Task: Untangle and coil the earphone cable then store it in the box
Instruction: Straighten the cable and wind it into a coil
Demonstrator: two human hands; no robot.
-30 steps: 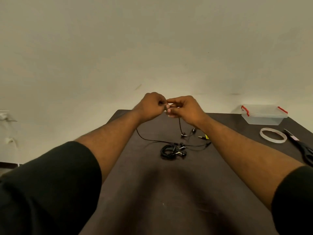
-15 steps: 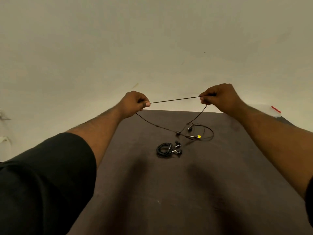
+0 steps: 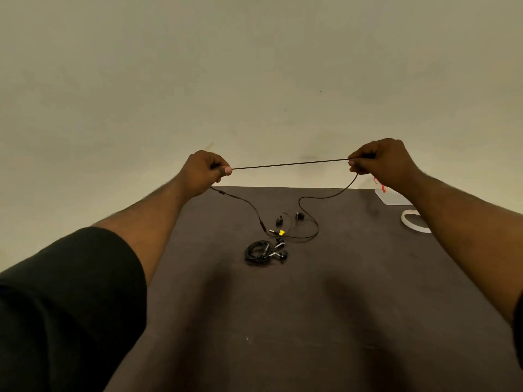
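Observation:
A black earphone cable (image 3: 288, 164) is stretched taut between my two hands, above the far edge of the dark table (image 3: 311, 321). My left hand (image 3: 205, 171) pinches one end of the stretch and my right hand (image 3: 379, 161) pinches the other. From each hand the cable hangs down to the table, where its earbuds (image 3: 297, 215) and a plug with a yellow tag (image 3: 281, 232) lie in a loose loop. A second black earphone (image 3: 261, 252) lies coiled just in front of them. The clear box with red latches (image 3: 392, 197) is at the far right, mostly hidden behind my right forearm.
A roll of clear tape (image 3: 411, 222) lies at the right, partly covered by my right arm. A plain pale wall stands behind the table's far edge.
My hands, touching one second ago, have drawn apart sideways and pulled the cable section straight. In the last half second the spread widened a little more.

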